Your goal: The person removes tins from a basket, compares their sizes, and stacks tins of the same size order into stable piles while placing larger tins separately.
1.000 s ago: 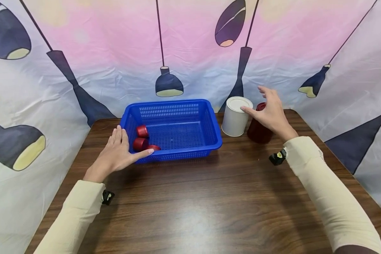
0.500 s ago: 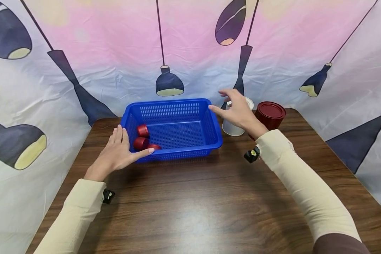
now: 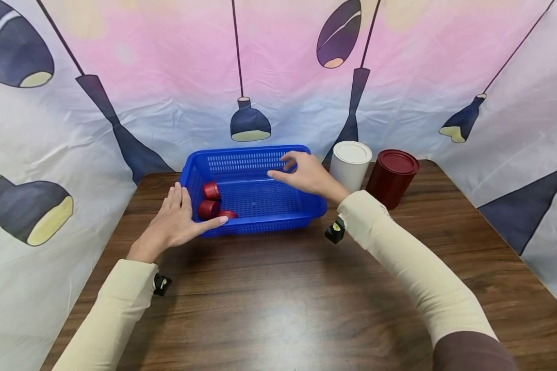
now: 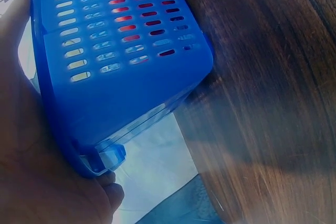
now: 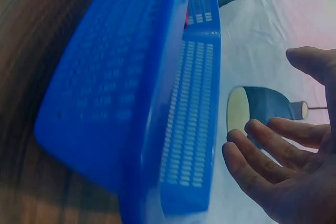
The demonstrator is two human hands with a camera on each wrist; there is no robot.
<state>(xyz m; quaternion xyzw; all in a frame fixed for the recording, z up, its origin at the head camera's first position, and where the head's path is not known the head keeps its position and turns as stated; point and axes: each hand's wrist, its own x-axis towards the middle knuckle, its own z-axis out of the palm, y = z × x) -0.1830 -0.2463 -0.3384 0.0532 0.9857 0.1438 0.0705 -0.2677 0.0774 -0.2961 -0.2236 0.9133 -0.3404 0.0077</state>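
Observation:
A blue perforated plastic basket (image 3: 269, 223) stands near the back of the table. At its left end lie small red cup-like pieces (image 3: 208, 209), one partly hidden by the front rim. My left hand (image 3: 169, 224) rests on the basket's left front corner with straight fingers, the thumb along the front rim; the left wrist view shows the palm against the rim (image 4: 47, 98). Over the basket's right half hovers my right hand (image 3: 308, 176), fingers loosely bent and thumb apart. Nothing is between its fingers (image 5: 247, 177) in the right wrist view.
To the right of the basket stand a white lidded can (image 3: 350, 167) and, beside it, a dark red lidded can (image 3: 392, 180). They share the brown wooden table (image 3: 269, 299). A cloth backdrop (image 3: 288, 62) printed with lamps hangs right behind the table's back edge.
My right hand has swept left, from in front of the dark red can, past the white can, to above the basket. Both cans are uncovered now. My left hand has stayed at the basket corner.

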